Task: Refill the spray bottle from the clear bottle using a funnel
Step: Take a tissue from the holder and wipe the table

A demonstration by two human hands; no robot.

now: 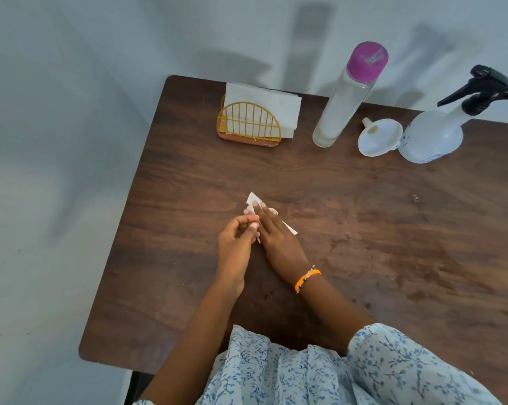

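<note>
A tall clear bottle (343, 106) with a pink cap stands at the back of the wooden table (378, 229). To its right a white funnel (380, 137) lies on its side, touching the white spray bottle (431, 135), which has a black trigger head screwed on. Both hands are near the table's middle, well in front of these. My right hand (276, 235) lies flat with straight fingers pressing a small white tissue (252, 198) onto the table. My left hand (236, 247) sits against it with curled fingers, pinching the tissue's near edge.
A gold wire napkin holder (245, 124) with white napkins stands at the back left of the table. A pale wall runs behind the table and the floor lies to its left. My right wrist wears an orange bracelet.
</note>
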